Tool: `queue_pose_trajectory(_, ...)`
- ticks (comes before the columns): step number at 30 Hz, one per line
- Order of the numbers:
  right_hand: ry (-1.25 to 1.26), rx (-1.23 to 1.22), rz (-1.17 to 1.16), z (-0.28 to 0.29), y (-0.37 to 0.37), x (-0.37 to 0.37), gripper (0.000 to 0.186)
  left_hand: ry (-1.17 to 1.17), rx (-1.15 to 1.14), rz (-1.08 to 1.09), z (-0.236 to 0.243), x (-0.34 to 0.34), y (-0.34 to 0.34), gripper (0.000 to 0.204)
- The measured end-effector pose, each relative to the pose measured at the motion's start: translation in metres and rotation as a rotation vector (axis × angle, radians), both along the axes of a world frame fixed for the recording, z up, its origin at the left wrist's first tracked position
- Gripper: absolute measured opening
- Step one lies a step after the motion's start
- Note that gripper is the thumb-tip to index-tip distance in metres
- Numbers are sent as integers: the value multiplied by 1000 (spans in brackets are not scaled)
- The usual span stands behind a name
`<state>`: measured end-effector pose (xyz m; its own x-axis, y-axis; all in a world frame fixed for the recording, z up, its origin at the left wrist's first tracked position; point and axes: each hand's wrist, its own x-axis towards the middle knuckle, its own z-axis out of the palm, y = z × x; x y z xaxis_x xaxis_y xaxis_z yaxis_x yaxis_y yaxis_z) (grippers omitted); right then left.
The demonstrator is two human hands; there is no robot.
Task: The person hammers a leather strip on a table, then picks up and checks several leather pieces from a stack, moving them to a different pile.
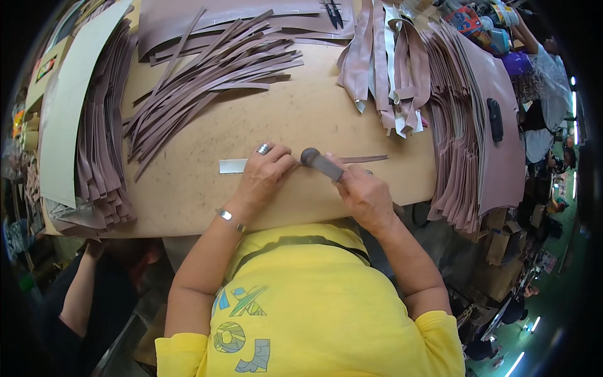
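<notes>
A strip point(232, 166) is lying on the desk point(295, 201) under your left hand point(267, 164), and the hammer point(324, 165) is sitting in your right hand point(366, 193). Beyond them, on the left, loose strips point(213, 88) are reaching onto the sheets point(251, 7), where snips point(332, 14) are resting. A bundle point(378, 63) is lying between the sheets and the right stack point(468, 125). Under a board point(72, 107), the left stack point(102, 144) is lining the opposite side.

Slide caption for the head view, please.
Left hand on a pale strip, right hand gripping a hammer, mauve strips piled beyond.
</notes>
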<state>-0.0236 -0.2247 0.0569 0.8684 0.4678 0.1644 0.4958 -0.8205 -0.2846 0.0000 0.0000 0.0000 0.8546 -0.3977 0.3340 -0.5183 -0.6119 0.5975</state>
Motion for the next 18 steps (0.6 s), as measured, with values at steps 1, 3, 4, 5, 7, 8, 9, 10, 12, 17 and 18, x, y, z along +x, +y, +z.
queue_pose_trajectory(1, 0, -12, 2, -5, -1, 0, 55, -14, -14, 11, 0, 1, 0, 10)
queue_pose_trajectory(3, -1, -25, 7, -7, -1, 1, 56, -38, -15, 15, 1, 1, 5, 10)
queue_pose_trajectory(4, -2, -26, 9, -7, -1, 2, 57, -47, -1, 8, 1, 1, 12, 10)
queue_pose_trajectory(5, -3, -29, 11, -6, -1, 2, 58, -57, 12, 0, 3, 1, 18, 10)
queue_pose_trajectory(7, 2, -28, 8, -1, 3, 5, 59, -22, 10, -22, 4, 3, 22, 10)
queue_pose_trajectory(8, 5, -28, 6, 1, 5, 6, 60, -4, 9, -33, 4, 4, 24, 10)
queue_pose_trajectory(9, -9, 12, 22, 0, 6, 5, 59, -6, 5, -30, 3, 3, 23, 10)
queue_pose_trajectory(10, -23, 51, 37, -1, 8, 3, 58, -7, 2, -28, 3, 2, 21, 10)
queue_pose_trajectory(12, -23, 89, 36, -5, 9, 2, 56, -4, 0, -28, 3, 2, 20, 10)
queue_pose_trajectory(17, -4, 2, 17, 3, 11, 2, 53, 5, -19, -27, 2, 0, 20, 10)
queue_pose_trajectory(18, -18, 37, 17, -2, 10, 3, 53, 1, -8, -27, 3, 0, 19, 10)
